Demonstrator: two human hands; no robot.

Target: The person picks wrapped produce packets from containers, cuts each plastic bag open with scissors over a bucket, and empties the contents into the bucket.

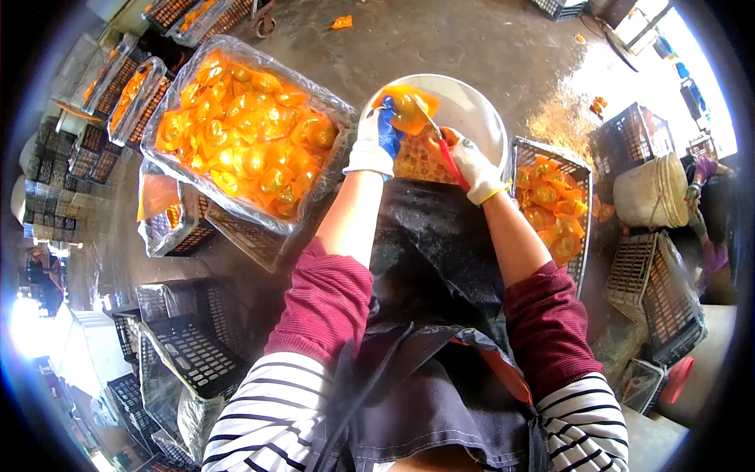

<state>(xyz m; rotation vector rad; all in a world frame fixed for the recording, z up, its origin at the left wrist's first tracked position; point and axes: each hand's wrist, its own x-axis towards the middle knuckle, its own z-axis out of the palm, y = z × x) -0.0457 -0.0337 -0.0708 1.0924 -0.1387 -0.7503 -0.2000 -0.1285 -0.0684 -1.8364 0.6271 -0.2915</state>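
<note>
My left hand [381,140], in a white and blue glove, is closed around an orange plastic bag [412,112] with something round inside. It holds the bag over the far left part of a white tub [494,118]. My right hand [472,167], in a white glove with a yellow cuff, grips red-handled scissors [451,157]. Their thin metal blade reaches up to the bag's right side. Many yellowish round pieces [425,161] lie in the tub below my hands; their kind is hard to make out.
To the left, a plastic-lined crate [334,130] is heaped with orange bags. Another black crate [583,236] with orange bags stands at the right. Black crates [193,354] lie at lower left. A white bucket [649,193] and another person's arm [696,204] are far right.
</note>
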